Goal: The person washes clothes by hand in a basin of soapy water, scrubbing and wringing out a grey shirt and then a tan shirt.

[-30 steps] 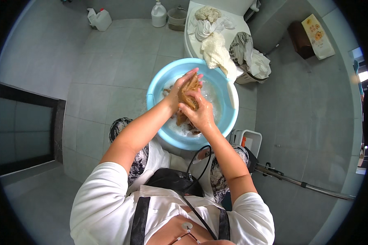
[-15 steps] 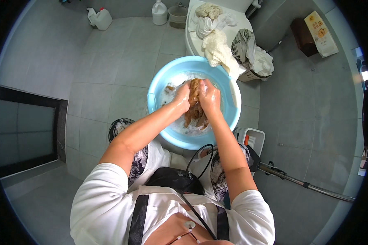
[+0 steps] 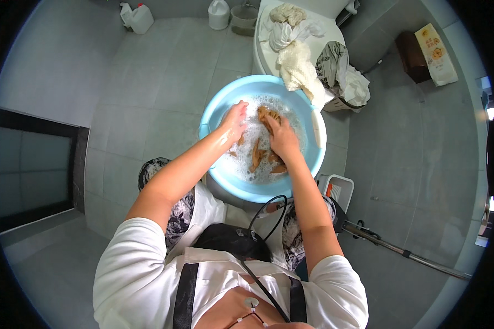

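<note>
A light-blue plastic basin (image 3: 207, 107) full of foamy water stands between my knees. Soaked brown cloth (image 3: 257, 156) lies partly under the suds, with one bunched part poking up toward the far side. My right hand (image 3: 284, 138) has its fingers bent onto that bunched part and grips it. Over the left half of the water, my left hand (image 3: 234, 122) is wet and holds nothing, its fingers apart. Some of the cloth is hidden by foam and by my right hand.
A cream knitted cloth (image 3: 300, 70) hangs from the white toilet lid (image 3: 266, 52) onto the basin's rim. Beside it is a basket of laundry (image 3: 354, 88). White jugs (image 3: 219, 15) stand far off. A metal pole (image 3: 392, 248) and white bin (image 3: 343, 189) are at right.
Both hands were squeezing the brown cloth together above the water. My left hand has let go and moved left; the cloth has dropped and spread in the suds, with my right hand still on it.
</note>
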Motion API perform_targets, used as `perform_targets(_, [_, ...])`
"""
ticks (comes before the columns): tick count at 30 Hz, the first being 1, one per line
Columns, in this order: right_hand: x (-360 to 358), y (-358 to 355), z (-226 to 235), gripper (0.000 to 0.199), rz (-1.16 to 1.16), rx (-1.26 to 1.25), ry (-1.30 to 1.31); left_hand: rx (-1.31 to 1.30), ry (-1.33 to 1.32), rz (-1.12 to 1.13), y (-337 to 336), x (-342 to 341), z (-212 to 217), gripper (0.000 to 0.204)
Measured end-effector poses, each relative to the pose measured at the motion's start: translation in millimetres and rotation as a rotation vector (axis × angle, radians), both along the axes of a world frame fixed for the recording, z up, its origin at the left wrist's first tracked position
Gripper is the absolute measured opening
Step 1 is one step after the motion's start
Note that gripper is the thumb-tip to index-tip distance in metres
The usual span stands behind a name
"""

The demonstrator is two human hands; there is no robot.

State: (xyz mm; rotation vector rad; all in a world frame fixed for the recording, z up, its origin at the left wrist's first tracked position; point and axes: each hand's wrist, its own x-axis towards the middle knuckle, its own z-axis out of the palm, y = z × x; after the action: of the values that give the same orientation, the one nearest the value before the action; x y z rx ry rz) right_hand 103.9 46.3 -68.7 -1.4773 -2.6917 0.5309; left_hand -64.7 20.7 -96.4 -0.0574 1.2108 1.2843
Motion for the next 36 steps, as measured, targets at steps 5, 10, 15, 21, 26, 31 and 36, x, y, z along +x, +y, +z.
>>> perform_targets(5, [3.9, 10.2, -51.2, 0.035, 0.077, -0.123, -0.253, 0.005, 0.022, -0.038, 5.5, 5.7, 8.1, 0.043])
perform_targets(10, [-15.7, 5.4, 8.5, 0.030, -0.135, -0.058, 0.166, -0.008, -0.017, -0.087, 4.1, 15.4, 33.0, 0.042])
perform_targets(15, [-27.4, -36.8, 69.0, 0.046, 0.030, 0.037, 0.506, 0.246, -0.486, -0.071, -1.1, 14.4, 56.8, 0.037])
perform_targets(21, [-19.4, -57.7, 81.2, 0.052, 0.258, 0.129, 0.698, 0.462, -0.229, -0.208, -9.0, 12.5, 70.7, 0.042])
perform_targets(26, [-21.1, -48.6, 79.0, 0.034, 0.142, 0.077, 0.755, 0.338, -0.305, -0.230, -10.4, 25.0, 92.5, 0.025])
perform_targets(31, [-20.7, -34.8, 63.5, 0.012, 0.041, 0.240, 0.754, 0.132, -0.408, -0.176, -8.8, 36.8, 87.9, 0.025])
perform_targets(36, [-12.3, -11.5, 50.8, 0.011, -0.123, 0.238, 0.657, 0.114, -0.352, -0.052, -8.5, 52.4, 44.8, 0.026])
